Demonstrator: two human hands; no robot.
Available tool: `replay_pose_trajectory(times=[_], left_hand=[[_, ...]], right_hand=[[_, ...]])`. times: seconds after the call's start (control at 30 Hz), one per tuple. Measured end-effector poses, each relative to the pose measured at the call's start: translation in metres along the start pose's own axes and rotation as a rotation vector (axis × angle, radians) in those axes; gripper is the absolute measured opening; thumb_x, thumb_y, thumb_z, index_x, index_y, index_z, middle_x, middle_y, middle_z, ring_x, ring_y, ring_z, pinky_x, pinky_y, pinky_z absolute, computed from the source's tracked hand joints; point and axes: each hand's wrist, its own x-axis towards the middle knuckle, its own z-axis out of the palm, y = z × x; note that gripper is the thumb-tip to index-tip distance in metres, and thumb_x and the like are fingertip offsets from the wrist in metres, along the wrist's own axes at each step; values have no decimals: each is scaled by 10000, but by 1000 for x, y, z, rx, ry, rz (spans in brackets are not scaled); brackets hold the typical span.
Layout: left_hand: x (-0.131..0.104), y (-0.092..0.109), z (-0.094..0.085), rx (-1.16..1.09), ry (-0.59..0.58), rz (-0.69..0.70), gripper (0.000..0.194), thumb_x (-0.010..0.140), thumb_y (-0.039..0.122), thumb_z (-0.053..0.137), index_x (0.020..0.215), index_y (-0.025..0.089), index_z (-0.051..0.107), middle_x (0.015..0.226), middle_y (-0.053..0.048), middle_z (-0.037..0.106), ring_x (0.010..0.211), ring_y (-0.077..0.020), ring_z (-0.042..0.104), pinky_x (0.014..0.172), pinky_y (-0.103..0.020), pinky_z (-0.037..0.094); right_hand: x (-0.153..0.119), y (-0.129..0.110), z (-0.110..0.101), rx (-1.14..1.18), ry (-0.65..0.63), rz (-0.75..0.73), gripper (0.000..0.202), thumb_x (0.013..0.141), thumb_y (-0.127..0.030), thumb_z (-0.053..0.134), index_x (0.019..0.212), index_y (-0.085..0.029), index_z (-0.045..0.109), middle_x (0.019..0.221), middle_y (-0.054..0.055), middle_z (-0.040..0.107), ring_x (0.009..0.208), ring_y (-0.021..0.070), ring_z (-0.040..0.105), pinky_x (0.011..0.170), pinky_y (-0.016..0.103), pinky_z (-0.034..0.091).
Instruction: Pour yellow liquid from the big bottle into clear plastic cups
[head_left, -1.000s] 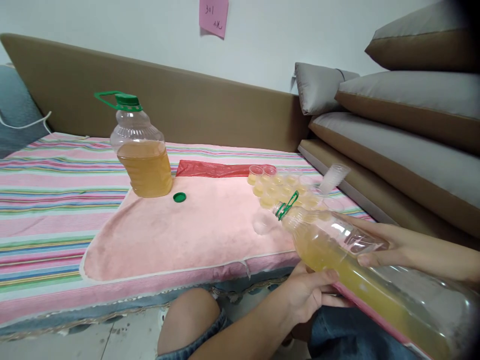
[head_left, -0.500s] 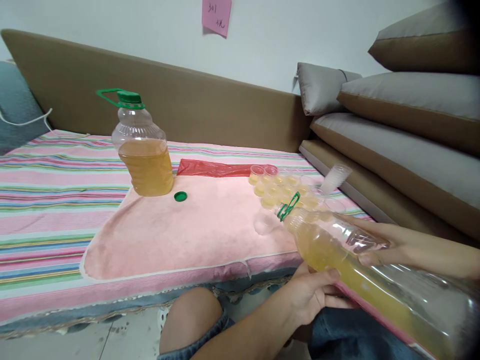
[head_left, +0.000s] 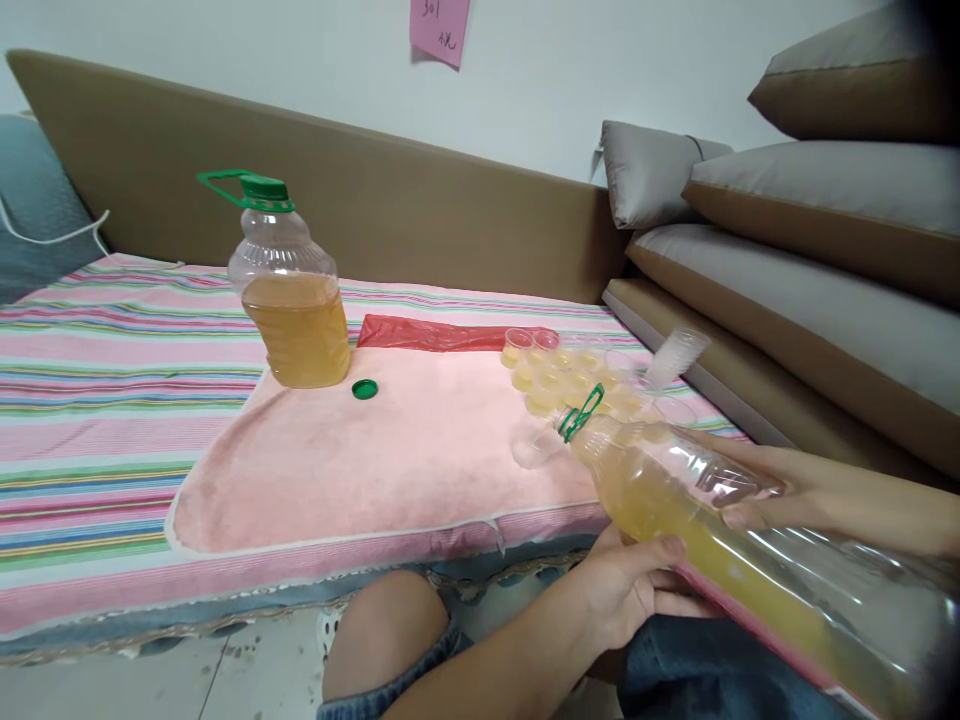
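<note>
A large clear plastic bottle (head_left: 720, 540) of yellow liquid lies tilted across the lower right, its open neck pointing left. My left hand (head_left: 637, 585) supports it from below, fingers round its underside. From above, my right hand (head_left: 780, 490) grips the bottle's side. The neck, with a green ring and strap, is right above a clear plastic cup (head_left: 532, 445); whether liquid is running out I cannot tell. Several small cups (head_left: 551, 380) with yellow liquid stand grouped behind it. A green cap (head_left: 365, 389) lies on the pink cloth (head_left: 360, 460).
A second big bottle (head_left: 307, 325), green-capped and partly full, stands at the left. Behind the cups lies a red plastic bag (head_left: 435, 334). A stack of clear cups (head_left: 677, 357) leans at the right, near piled grey-brown cushions (head_left: 795, 270). The bed's front edge (head_left: 337, 585) runs before my knees.
The view has shifted slightly, so everything sits a little further right. Both hands keep their hold, and the bottle's tilt looks the same.
</note>
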Motion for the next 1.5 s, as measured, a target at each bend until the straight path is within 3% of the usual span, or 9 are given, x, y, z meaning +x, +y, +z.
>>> replay_pose_trajectory(times=[0.1,0.3,0.37,0.57,0.77,1.03,1.23,1.5], left_hand=[[0,0,0,-5,-7,2,725,539,353,872,1174,169,573,985,-101,698,769,-214,676,700,-369,543],[-1,2,1,-20,-6,-9,701,523,351,880,1134,151,600,1002,-112,697,775,-212,676,666,-345,552],[-1,2,1,-16,0,-12,698,523,349,881,1132,151,602,994,-107,699,773,-213,676,665,-347,549],[0,0,-1,-6,-25,2,680,570,341,862,1164,162,584,1020,-108,696,789,-216,676,731,-384,535],[0,1,-1,5,-26,-5,648,579,344,855,1141,157,592,1020,-112,699,778,-214,678,726,-378,538],[-1,3,1,7,1,-14,734,514,380,881,1155,160,599,1016,-121,688,785,-208,666,681,-345,551],[-1,2,0,2,-3,-12,726,526,365,879,1162,156,597,1010,-118,692,791,-215,668,697,-362,545],[0,1,0,-7,-2,2,714,507,362,889,1127,159,597,934,-97,692,753,-205,661,669,-360,550]], right_hand=[[-1,0,1,43,-89,9,921,748,-577,646,1518,-333,202,1568,-27,293,1413,309,320,1153,427,290],[-2,4,7,122,13,32,905,700,-598,679,1487,-367,297,1490,-32,459,1330,342,455,1124,423,352],[-1,4,5,116,-13,38,911,703,-593,686,1490,-363,288,1456,-20,507,1300,349,490,1113,427,371],[0,4,-1,65,-114,28,920,757,-582,651,1516,-352,186,1548,-21,361,1401,335,340,1158,432,285],[-2,3,3,110,-59,18,927,733,-591,660,1513,-322,236,1533,-6,382,1401,338,328,1157,422,277],[0,4,0,101,-125,-19,878,776,-529,653,1510,-354,205,1564,-36,312,1394,321,350,1135,410,336],[2,4,-2,34,-109,-20,877,775,-536,654,1510,-332,221,1583,-40,241,1435,316,243,1161,404,270],[0,5,1,149,-96,2,885,745,-529,689,1498,-351,260,1539,-21,359,1392,326,343,1148,409,295]])
